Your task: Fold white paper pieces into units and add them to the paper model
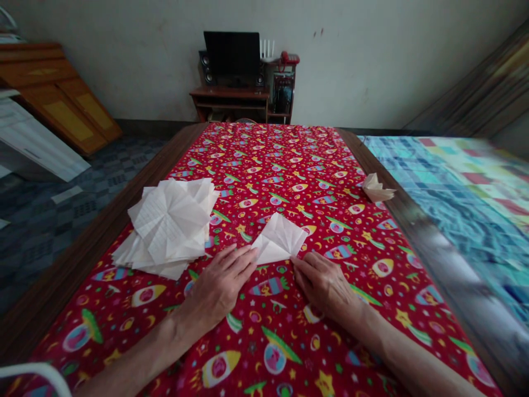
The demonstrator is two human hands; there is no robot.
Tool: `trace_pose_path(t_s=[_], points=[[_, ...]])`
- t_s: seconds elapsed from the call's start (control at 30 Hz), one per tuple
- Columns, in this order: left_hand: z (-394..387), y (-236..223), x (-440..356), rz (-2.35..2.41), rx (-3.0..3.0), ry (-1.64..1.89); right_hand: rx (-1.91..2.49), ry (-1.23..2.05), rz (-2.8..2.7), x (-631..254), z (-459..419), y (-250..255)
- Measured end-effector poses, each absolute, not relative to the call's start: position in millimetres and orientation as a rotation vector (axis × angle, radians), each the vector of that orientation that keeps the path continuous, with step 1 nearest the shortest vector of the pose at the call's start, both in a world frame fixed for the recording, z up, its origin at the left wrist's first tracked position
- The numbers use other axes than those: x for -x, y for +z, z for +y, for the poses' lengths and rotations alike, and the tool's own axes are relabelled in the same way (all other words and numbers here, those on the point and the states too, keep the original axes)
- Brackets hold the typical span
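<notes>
A piece of creased white paper [278, 240], partly folded, lies on the red cloth in front of me. My left hand [228, 275] rests with its fingers stretched out flat, the tips on the paper's left corner. At the lower right edge, my right hand [323, 277] has its fingers curled together and pinches the paper near its corner; the thumb tip is mostly hidden. To the left sits a stack of creased white paper sheets [167, 220], fanned unevenly. A small folded paper piece [377, 188] with raised points stands near the right edge.
The bed-like table wears a red cloth [273, 165] printed with rockets and stars, inside a dark wooden rim [136, 204]. A white curved bar [39, 370] shows at the lower left. Beyond are a monitor [232, 55] and a red telephone [290, 58]; checked bedding [438, 187] lies right.
</notes>
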State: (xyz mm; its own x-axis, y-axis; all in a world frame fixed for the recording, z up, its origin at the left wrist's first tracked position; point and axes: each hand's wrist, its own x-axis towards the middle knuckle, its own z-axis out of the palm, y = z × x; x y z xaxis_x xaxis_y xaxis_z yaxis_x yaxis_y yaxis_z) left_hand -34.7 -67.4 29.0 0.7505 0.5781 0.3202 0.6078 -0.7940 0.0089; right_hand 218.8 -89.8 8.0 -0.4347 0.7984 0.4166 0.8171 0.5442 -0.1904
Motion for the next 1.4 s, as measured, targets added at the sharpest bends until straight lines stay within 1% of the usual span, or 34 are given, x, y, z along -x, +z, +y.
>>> trace_pose_path(t_s=[0.1, 0.3, 0.4, 0.47, 0.63, 0.7, 0.8, 0.87, 1.0, 1.07, 1.2, 1.4], points=[[-68, 30, 19, -0.929, 2.840, -0.578, 1.328, -0.076, -2.343, -217, -88, 13], [-67, 25, 2, -0.928, 2.999, -0.467, 1.462, -0.203, -2.207, -228, -58, 27], [-65, 25, 5, -0.914, 2.992, -0.465, 1.539, -0.157, -2.205, -239, -38, 25], [-62, 28, 7, -0.905, 2.996, -0.457, 1.547, -0.075, -2.197, -243, -30, 22], [-45, 31, 9, -0.816, 2.987, -0.488, 1.563, 0.349, -2.087, -241, -38, 20], [-36, 31, 9, -0.770, 2.989, -0.527, 1.579, 0.442, -2.033, -238, -51, 20], [-25, 31, 10, -0.740, 3.041, -0.631, 1.494, 0.489, -2.088, -234, -70, 21], [-21, 31, 11, -0.736, 3.072, -0.706, 1.431, 0.361, -2.189, -234, -78, 22], [-20, 28, 12, -0.769, 3.055, -0.800, 1.419, -0.146, -2.375, -236, -71, 28], [-21, 25, 13, -0.769, 3.049, -0.834, 1.383, -0.284, -2.463, -238, -62, 28], [-21, 23, 16, -0.800, 3.057, -0.851, 1.257, -0.400, -2.568, -245, -46, 24], [-18, 22, 19, -0.808, 3.025, -0.859, 1.013, -0.331, -2.563, -245, -56, 22]])
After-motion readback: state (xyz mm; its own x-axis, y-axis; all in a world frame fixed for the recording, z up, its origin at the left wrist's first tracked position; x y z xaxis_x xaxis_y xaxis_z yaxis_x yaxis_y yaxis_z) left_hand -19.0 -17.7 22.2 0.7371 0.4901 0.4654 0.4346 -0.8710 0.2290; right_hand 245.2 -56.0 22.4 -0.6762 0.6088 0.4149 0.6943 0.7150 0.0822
